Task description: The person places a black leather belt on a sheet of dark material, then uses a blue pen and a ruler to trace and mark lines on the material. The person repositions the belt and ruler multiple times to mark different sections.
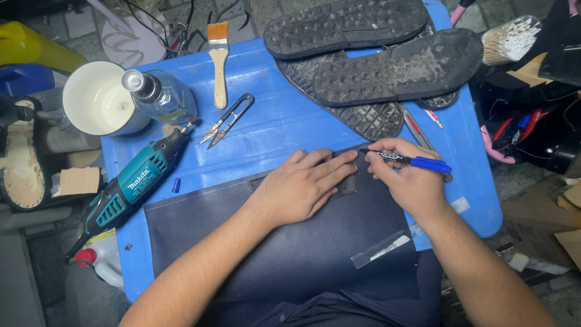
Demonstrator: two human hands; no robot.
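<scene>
while the left hand point(301, 186) lies flat with fingers spread, pressing a small dark patch point(347, 183) onto the navy sheet point(290, 242), the right hand point(407, 175) grips a blue-capped marker point(411, 161), tip at the patch's upper edge. the sheet rests on the blue tray point(272, 121), near a teal rotary tool point(136, 181), thread snips point(227, 120), a brush point(218, 57) and two black soles point(375, 54).

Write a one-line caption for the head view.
Left hand presses a small template onto dark sheet while right hand traces with a blue marker.
</scene>
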